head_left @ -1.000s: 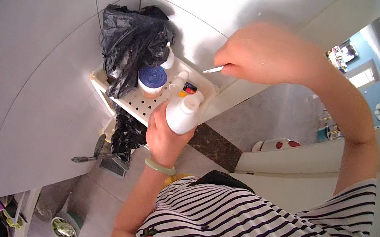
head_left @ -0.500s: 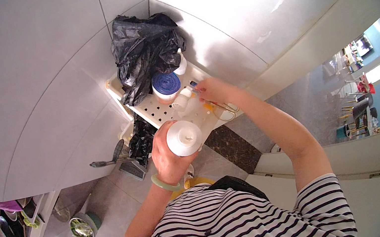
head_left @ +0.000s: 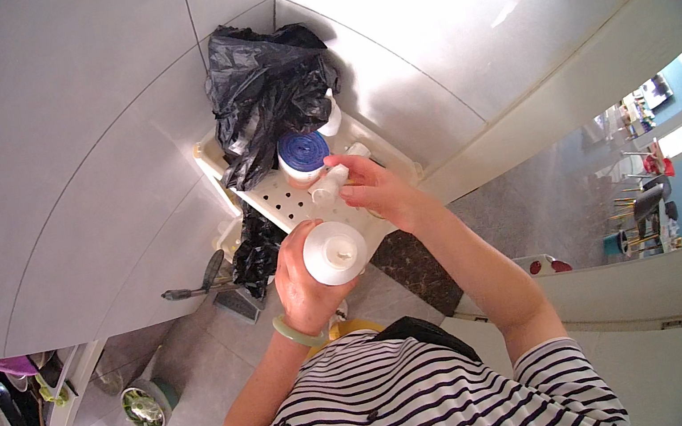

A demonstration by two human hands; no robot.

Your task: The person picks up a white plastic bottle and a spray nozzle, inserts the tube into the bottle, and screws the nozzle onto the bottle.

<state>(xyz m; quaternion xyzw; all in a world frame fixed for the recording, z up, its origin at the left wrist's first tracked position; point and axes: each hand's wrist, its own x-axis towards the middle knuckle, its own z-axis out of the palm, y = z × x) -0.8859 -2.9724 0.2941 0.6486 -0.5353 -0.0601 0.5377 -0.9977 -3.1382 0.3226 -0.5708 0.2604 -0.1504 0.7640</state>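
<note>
A round white bottle, seen from its end, is in my left hand, the fingers wrapped round its side. My right hand is at the white shelf rack, thumb and forefinger on either side of a small white bottle. The fingers look closed on its upper end. Just behind that bottle stands a white tub with a rolled blue top. Another white bottle is partly covered by a black plastic bag. A small white item lies beyond my right fingers.
The rack stands in a corner of tiled walls. A second black bag hangs below its left side, next to a dark handle. A bucket with greens is on the floor at left. A doorway to another room opens at right.
My right hand has moved left and nearer, from the rack's right side to the small white bottle, which has shifted slightly nearer. My left hand keeps hold of the round white bottle.
</note>
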